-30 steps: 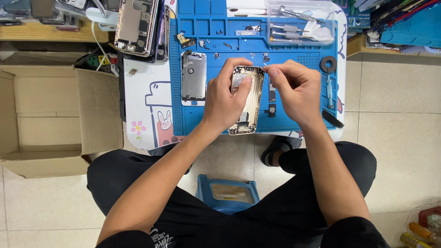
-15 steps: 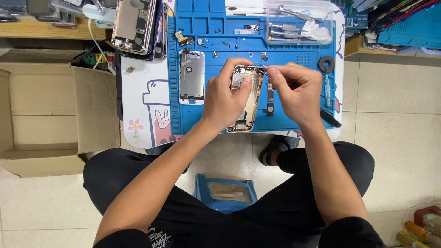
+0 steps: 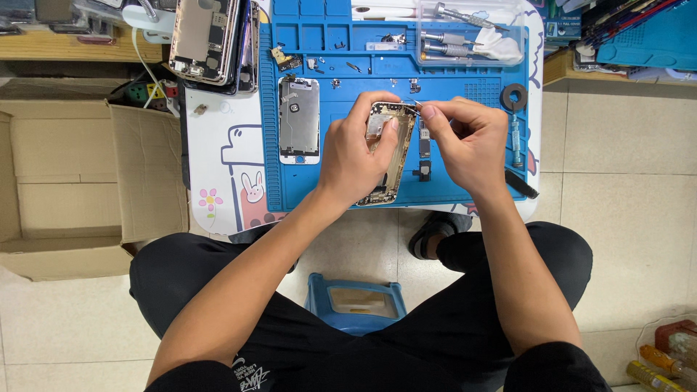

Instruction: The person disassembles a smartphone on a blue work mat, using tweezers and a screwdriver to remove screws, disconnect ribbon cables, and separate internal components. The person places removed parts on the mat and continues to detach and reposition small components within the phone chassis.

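We see an opened gold-coloured metal phone housing, its inner parts bared, tilted over the blue silicone repair mat on the desk. Our left hand grips it; our right hand pinches a thin metal tool at its top edge. Since the earlier frames, both hands have kept their places.

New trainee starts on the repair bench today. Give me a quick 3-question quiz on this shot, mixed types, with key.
1. True or false: the left hand holds the opened phone housing over the blue work mat.
2. Which lies on the mat to the left of that housing?
A. a detached screen panel
B. a pair of scissors
C. a coffee mug
3. Fill in: the right hand pinches its fingers at the housing's ____ edge.

Key
1. True.
2. A, the screen panel.
3. Top; whatever is pinched there is too small to make out.
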